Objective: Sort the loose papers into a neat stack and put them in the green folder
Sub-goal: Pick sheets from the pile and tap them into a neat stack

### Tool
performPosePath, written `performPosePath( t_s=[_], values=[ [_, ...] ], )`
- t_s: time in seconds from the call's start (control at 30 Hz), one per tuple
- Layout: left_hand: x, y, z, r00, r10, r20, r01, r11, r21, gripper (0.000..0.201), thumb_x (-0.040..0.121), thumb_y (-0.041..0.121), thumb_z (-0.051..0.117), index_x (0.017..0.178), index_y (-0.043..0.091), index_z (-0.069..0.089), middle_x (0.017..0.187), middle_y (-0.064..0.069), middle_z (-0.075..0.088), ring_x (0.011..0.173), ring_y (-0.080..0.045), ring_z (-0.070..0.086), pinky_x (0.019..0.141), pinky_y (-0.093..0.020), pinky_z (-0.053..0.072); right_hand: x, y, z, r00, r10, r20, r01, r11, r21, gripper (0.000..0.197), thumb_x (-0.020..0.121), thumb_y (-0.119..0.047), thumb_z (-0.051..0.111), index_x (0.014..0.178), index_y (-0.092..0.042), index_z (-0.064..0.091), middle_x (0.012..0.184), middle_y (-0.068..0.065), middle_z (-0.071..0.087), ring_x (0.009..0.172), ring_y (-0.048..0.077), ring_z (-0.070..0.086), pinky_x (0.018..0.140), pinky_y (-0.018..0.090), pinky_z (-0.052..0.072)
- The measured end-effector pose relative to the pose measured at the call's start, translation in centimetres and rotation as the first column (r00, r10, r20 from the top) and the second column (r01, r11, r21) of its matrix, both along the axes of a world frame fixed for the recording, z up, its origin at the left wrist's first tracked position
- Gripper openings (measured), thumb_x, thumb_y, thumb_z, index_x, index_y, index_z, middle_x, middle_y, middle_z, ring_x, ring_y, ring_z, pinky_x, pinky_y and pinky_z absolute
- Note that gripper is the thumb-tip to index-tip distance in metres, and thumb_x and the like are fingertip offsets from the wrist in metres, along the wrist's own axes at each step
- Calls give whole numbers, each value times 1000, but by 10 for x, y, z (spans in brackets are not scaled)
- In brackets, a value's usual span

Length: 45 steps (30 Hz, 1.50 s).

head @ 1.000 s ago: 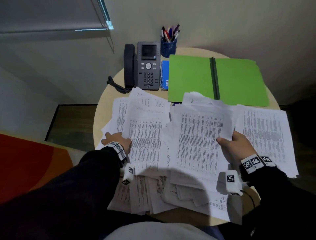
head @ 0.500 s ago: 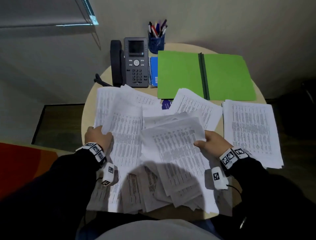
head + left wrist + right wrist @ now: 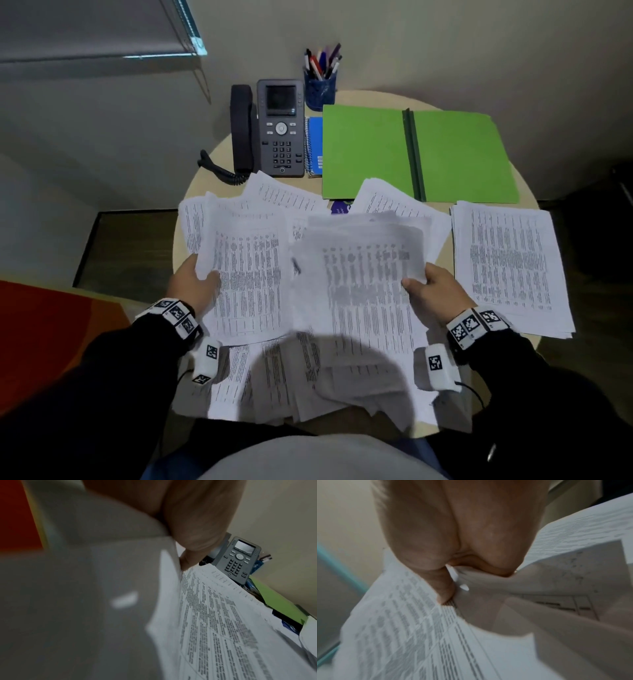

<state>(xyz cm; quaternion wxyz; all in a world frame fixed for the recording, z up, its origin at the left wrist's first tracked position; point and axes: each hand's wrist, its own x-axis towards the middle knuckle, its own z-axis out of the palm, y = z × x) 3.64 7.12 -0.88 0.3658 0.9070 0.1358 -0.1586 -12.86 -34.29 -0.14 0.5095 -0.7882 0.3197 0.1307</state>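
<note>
Loose printed papers (image 3: 308,370) cover the near half of the round table. My left hand (image 3: 197,277) grips the left edge of a bunch of sheets (image 3: 246,274), thumb on top; the left wrist view shows that thumb (image 3: 190,561) on the paper edge. My right hand (image 3: 428,287) pinches the right edge of another bunch (image 3: 363,284), lifted and blurred; in the right wrist view the thumb (image 3: 445,593) presses on the sheets (image 3: 419,635). A neater stack (image 3: 510,263) lies to the right. The green folder (image 3: 418,154) lies open at the back.
A dark desk phone (image 3: 274,130) stands at the back left with its coiled cord. A blue pen cup (image 3: 320,85) and a blue spiral notebook (image 3: 315,144) sit beside the folder. The table's edge (image 3: 185,192) drops to the floor at the left; a wall is close behind.
Both hands have drawn their bunches of sheets toward me and toward each other. The right-hand bunch has come off the sheet lying in front of the folder and is now blurred.
</note>
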Motion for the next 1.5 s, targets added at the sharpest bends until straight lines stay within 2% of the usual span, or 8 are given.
performPosePath(
  t_s=[0.23, 0.47, 0.6, 0.67, 0.8, 1.17, 1.33, 1.5],
  values=[
    [-9, 26, 8, 993, 115, -29, -117, 990, -80, 29, 102, 19, 60, 130, 19, 61, 102, 2, 69, 91, -25, 67, 79, -31, 51, 19, -38, 2, 926, -377, 30, 378, 925, -48, 23, 96, -23, 64, 116, -14, 59, 106, 11, 67, 89, 27, 64, 87, 37, 49],
    [-44, 29, 13, 967, -108, -232, 123, 991, 52, 61, 101, 28, 64, 156, 14, 38, 147, -4, 53, 127, -34, 57, 100, -38, 47, 71, -19, -37, 961, 18, -278, -180, 801, -570, 39, 93, -27, 56, 125, -5, 58, 133, 13, 52, 118, 33, 55, 98, 36, 39],
    [-46, 26, 3, 946, -171, -277, 147, 984, -105, 93, 100, 18, 65, 160, 49, 1, 155, 19, 37, 60, -24, 63, 50, -29, 52, 71, -9, -51, 923, 126, -364, -349, 675, -650, 17, 88, -20, 49, 103, -19, 57, 116, 4, 50, 118, 30, 46, 99, 41, 29],
    [-38, 14, 3, 948, -201, -248, 191, 979, -64, 88, 100, 21, 66, 163, 38, 7, 155, 27, 22, 80, -20, 68, 62, -24, 52, 67, -5, -53, 920, 154, -360, -371, 637, -676, 11, 86, -16, 46, 96, -20, 51, 106, -2, 45, 116, 30, 42, 97, 43, 29],
    [-9, -10, 3, 941, -257, -221, 278, 958, 68, 37, 99, 35, 62, 131, 16, 62, 116, 1, 70, 101, -23, 68, 80, -29, 50, 67, -6, -61, 943, 133, -304, -309, 686, -658, 18, 83, -12, 49, 101, -17, 52, 107, 3, 48, 110, 35, 46, 88, 41, 29],
    [26, -43, -26, 966, -120, -228, 179, 950, 256, 25, 73, 41, 62, 89, 22, 68, 102, -12, 66, 75, -31, 67, 63, -29, 55, 59, 18, -55, 972, -93, -215, -87, 710, -698, 37, 76, -11, 67, 111, -23, 62, 123, 11, 39, 107, 39, 46, 84, 46, 45],
    [27, -44, -21, 969, -194, -156, 222, 957, 185, 18, 97, 24, 59, 109, 10, 58, 94, -12, 66, 71, -25, 58, 61, -30, 42, 58, 12, -54, 987, -158, 4, 128, 785, -605, 20, 80, -4, 63, 98, -14, 65, 123, 14, 33, 75, 31, 52, 83, 44, 55],
    [33, -24, -14, 982, -70, -178, 71, 997, -3, 63, 96, 19, 71, 147, 21, 34, 152, -3, 48, 123, -32, 59, 95, -35, 48, 52, 1, -45, 973, -184, 140, 228, 869, -438, 43, 90, 5, 59, 132, -4, 56, 131, 22, 32, 84, 28, 51, 89, 24, 43]
  ],
)
